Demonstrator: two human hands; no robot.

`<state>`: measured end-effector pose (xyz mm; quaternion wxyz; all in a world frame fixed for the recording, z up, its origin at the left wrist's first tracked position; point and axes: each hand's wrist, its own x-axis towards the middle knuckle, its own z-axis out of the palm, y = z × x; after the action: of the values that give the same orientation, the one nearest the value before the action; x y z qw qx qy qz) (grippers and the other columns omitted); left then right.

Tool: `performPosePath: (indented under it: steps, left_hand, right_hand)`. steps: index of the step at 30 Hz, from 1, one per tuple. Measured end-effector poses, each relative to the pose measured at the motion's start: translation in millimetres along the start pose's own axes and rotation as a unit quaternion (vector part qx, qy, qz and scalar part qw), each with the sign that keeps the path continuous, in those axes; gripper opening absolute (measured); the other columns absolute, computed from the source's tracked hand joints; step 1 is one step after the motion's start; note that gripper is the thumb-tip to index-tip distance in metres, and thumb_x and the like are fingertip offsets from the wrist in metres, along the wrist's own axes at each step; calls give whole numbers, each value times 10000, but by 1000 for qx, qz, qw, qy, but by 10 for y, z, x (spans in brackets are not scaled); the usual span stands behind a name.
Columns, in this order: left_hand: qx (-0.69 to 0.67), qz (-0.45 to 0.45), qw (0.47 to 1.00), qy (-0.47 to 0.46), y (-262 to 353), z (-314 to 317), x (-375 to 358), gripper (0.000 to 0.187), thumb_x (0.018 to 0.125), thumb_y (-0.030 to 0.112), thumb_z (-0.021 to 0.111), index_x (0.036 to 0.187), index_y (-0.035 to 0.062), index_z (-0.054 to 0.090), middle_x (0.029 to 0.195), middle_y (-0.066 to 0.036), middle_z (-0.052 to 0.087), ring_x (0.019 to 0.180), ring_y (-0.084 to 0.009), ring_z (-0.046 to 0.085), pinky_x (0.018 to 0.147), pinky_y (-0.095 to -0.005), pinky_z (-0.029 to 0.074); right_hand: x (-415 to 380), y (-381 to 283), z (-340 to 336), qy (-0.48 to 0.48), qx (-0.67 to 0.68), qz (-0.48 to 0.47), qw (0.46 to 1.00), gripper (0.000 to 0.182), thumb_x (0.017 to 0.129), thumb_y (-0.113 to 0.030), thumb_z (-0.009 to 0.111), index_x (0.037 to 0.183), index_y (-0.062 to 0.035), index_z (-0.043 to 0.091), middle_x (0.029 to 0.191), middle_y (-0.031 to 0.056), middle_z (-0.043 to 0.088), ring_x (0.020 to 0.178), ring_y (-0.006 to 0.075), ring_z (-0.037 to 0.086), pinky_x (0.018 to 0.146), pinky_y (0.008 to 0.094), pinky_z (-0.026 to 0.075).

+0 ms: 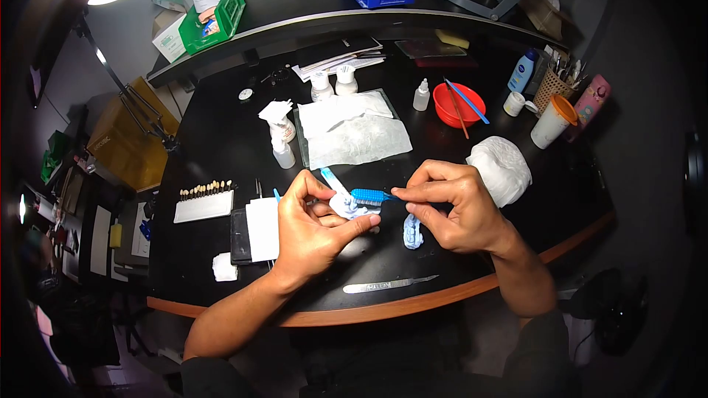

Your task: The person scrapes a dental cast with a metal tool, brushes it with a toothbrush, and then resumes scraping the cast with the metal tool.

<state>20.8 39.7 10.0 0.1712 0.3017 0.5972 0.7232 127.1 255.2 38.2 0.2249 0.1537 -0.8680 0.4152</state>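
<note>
Between the thumb and fingers of my left hand (313, 232) is a white dental cast (345, 207), held above the desk. A pale blue strip (333, 180) sticks up behind it. My right hand (461, 210) pinches the end of a small blue brush (370, 196), whose bristles face down onto or just over the cast. Below and between the hands, a light blue dental mold (412, 231) lies on the black desk. Nearer the front edge rests a scalpel (387, 285).
Behind the hands are a sheet-covered glass plate (358, 144), white bottles (283, 152) and a red bowl (451, 112). On the right are a wad of tissue (500, 169) and an orange-rimmed cup (553, 124). Tooth shade tabs (205, 206) and a white pad (262, 230) lie left.
</note>
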Motion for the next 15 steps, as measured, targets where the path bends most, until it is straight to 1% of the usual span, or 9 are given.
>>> performPosePath:
  steps: [2,5,8,11,12,15]
  left_hand:
    - [6,16,1000,2,-16,-12,-5,532,810,-121,829,970,39,347,908,-224,697,861,-287,779,675,-280,663]
    - [4,21,1000,7,-21,-3,-5,537,806,-118,835,967,39,347,911,-213,689,864,-287,778,685,-280,665]
    - [-7,23,1000,6,-11,15,-1,540,803,-114,840,963,39,348,918,-208,686,862,-283,777,691,-280,668]
    - [-10,34,999,16,-32,11,-12,541,802,-111,844,964,42,351,910,-204,690,851,-267,777,675,-272,660]
    - [-9,40,999,20,-40,6,-12,541,802,-110,845,965,44,352,906,-203,692,846,-260,776,667,-268,655]
    - [-22,6,1000,1,-14,-1,-21,547,795,-107,853,968,49,358,884,-192,696,827,-232,773,641,-251,635]
  right_hand:
    - [-3,-10,23,-1,23,-10,1000,237,825,92,712,1045,51,788,869,122,706,714,163,695,581,268,513]
    - [-18,17,79,10,20,29,999,246,821,93,713,1050,45,790,862,119,706,712,159,693,575,263,506]
    - [-17,61,46,40,5,9,999,253,818,93,712,1053,42,790,856,119,706,713,158,691,562,263,496]
    - [-10,-22,52,12,30,0,999,257,816,92,715,1056,38,792,849,119,704,714,156,687,565,264,494]
    - [-12,-25,73,17,8,16,1000,260,813,88,723,1057,33,794,848,115,703,719,157,687,581,274,499]
    - [-19,1,28,22,7,17,1000,270,804,91,730,1058,25,797,848,107,701,716,156,683,587,280,498]
